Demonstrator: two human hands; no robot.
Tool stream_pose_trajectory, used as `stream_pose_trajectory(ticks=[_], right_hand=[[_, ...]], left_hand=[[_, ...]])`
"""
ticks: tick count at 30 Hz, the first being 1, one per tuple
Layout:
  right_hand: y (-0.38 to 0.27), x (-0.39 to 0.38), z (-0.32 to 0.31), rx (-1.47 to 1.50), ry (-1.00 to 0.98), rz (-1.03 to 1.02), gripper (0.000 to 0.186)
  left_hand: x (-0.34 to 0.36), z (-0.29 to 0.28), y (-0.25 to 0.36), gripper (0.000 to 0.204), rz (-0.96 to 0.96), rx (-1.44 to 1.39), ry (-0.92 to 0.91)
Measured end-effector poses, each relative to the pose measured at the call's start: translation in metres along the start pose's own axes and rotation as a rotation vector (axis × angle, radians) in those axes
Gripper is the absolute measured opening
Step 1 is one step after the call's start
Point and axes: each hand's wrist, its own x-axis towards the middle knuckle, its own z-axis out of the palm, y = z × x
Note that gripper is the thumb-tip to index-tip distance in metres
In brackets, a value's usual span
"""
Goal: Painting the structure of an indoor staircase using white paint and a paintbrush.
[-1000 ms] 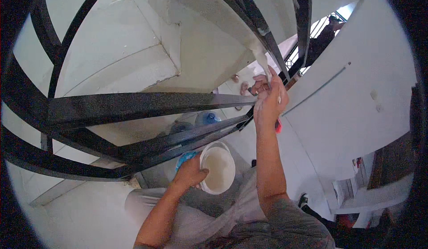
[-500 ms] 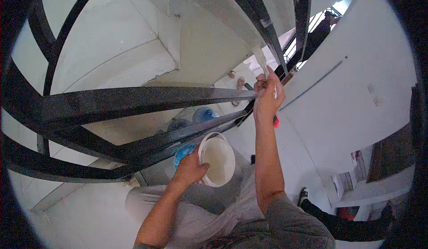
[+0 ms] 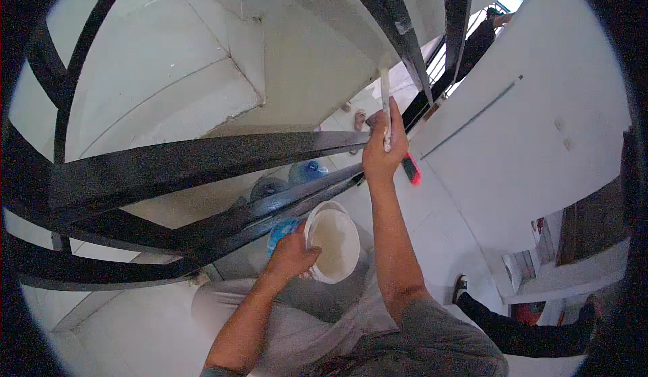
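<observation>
My left hand [image 3: 293, 252] grips a white bucket [image 3: 333, 245] by its side, thumb at the rim; cream-coloured liquid is inside. A bright blue item [image 3: 280, 232] shows behind that hand. My right hand [image 3: 385, 137] is closed on a pale, paint-smeared brush [image 3: 385, 107] held upright beside the black metal railing [image 3: 202, 157]. The brush's head is near the edge of the off-white stair underside [image 3: 324, 53]; whether it touches is too small to tell.
Railing bars curve across the left and top. Below them are blue water jugs [image 3: 308, 172]. A red brush [image 3: 410, 168] lies on tiles. A person in dark clothing [image 3: 476, 46] is at upper right; a dark-trousered leg [image 3: 513, 330] extends at lower right beside a ledge.
My right hand and the brush have shifted left, the brush now more upright. The view has shifted slightly, and more of the red brush shows. My left hand still holds the bucket.
</observation>
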Motion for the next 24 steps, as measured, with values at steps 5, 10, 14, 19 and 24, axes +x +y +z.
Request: stream_pose_trajectory(ticks=[5,10,14,19,24], right_hand=[[-0.006,-0.001,-0.008,0.106,0.078,0.27,0.04],[-0.003,0.002,0.006,-0.138,0.06,-0.264,0.038],[0.002,0.012,0.014,-0.039,0.103,-0.021,0.039],[-0.019,-0.006,0.004,-0.1,0.037,-0.166,0.041],[0.019,0.016,0.018,-0.123,0.105,-0.186,0.042]], left_hand=[[-0.004,-0.014,0.026,0.064,-0.158,-0.054,-0.089],[-0.001,-0.003,0.014,0.065,-0.018,0.042,-0.012],[-0.002,0.001,0.005,0.065,0.083,0.053,0.054],[-0.007,-0.009,0.029,0.067,-0.102,-0.046,-0.05],[-0.008,-0.002,0.027,0.065,0.022,-0.019,-0.007]])
